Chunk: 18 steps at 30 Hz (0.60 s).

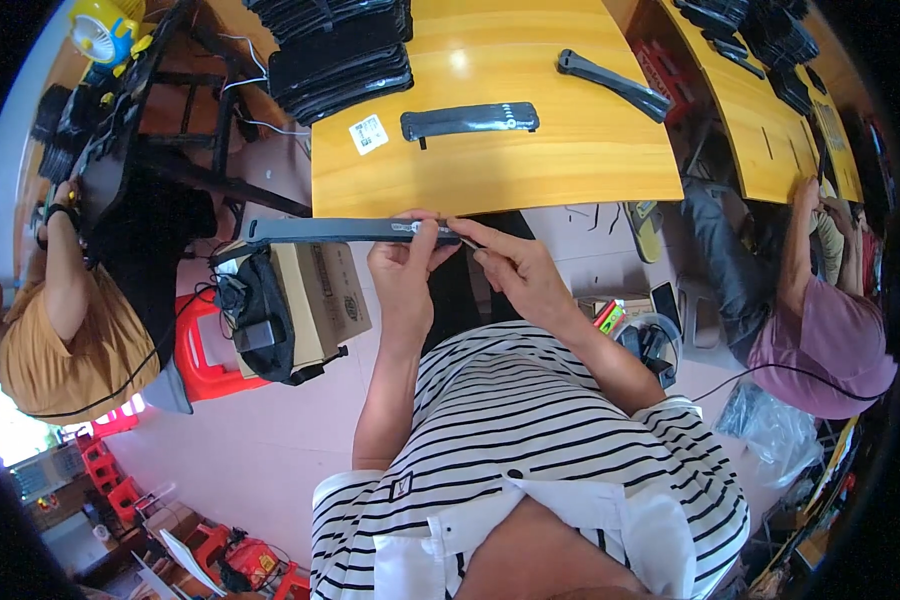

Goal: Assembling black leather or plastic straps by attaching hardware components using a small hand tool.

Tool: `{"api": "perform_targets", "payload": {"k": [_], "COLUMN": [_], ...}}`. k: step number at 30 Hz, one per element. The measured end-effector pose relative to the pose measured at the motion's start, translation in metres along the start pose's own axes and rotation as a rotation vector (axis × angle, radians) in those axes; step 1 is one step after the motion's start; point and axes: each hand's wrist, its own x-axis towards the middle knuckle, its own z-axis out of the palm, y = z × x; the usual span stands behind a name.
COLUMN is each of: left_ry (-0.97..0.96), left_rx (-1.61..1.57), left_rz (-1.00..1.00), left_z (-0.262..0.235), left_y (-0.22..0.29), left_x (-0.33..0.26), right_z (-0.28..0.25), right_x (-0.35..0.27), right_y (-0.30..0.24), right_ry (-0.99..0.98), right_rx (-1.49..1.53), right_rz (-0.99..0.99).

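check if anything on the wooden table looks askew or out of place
One dark strap piece lies at a slant near the table's right side, while the other lies nearly level. Nothing looks spilled or damaged.

Bare yellow tabletop (530,160) ahead between dark strap (468,120) and tool (615,85), black stack (340,50) apparently blocking far left

A yellow wooden table (530,170) is seen carrying stacked black pieces (335,55) at its far left, a white label (368,133), a flat black strap (468,120) near the front, and a longer black strip (615,85) to the right.
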Motion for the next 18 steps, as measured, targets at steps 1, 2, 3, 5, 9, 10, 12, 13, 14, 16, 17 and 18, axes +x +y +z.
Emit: {"api": "perform_targets", "payload": {"k": [1,2,3,5,9,10,12,13,14,16,17,18], "left_ry": [0.007,0.013,0.014,0.042,0.08,0.116,0.152,0.175,0.199,0.226,0.252,0.253], "left_rx": [-0.018,-0.036,-0.036,-0.026,-0.048,-0.017,0.015,0.078,0.14,0.174,0.208,0.208], "left_rz": [0.007,0.013,0.012,0.086,0.132,0.169,0.203,0.295,0.387,0.405,0.423,0.424], "left_z": [0.002,0.003,0.003,0.004,0.01,0.012,0.016,0.018,0.019,0.021,0.021,0.019], "left_y": [0.002,0.002,0.0,-0.006,-0.014,-0.016,-0.019,-0.021,-0.023,-0.025,-0.025,-0.026], "left_x": [0.001,0.001,0.001,0.001,0.0,-0.001,-0.003,-0.003,-0.003,-0.003,-0.003,-0.004], "right_z": [0.0,0.0,0.001,0.003,0.007,0.009,0.012,0.013,0.014,0.009,0.008,0.01], "right_x": [0.0,0.0,-0.001,-0.002,0.0,0.002,0.002,0.002,0.002,0.002,0.002,0.002], "right_y": [-0.004,-0.006,-0.006,-0.005,0.008,0.015,0.017,0.013,0.009,-0.005,-0.009,-0.009], "right_ry": [0.012,0.024,0.024,0.093,0.149,0.203,0.256,0.205,0.149,0.105,0.059,0.058], "right_rx": [-0.021,-0.042,-0.041,-0.081,-0.244,-0.298,-0.352,-0.11,0.132,0.437,0.741,0.741], "right_rz": [0.045,0.091,0.092,0.065,-0.119,-0.236,-0.35,-0.142,0.066,0.264,0.461,0.461]}}
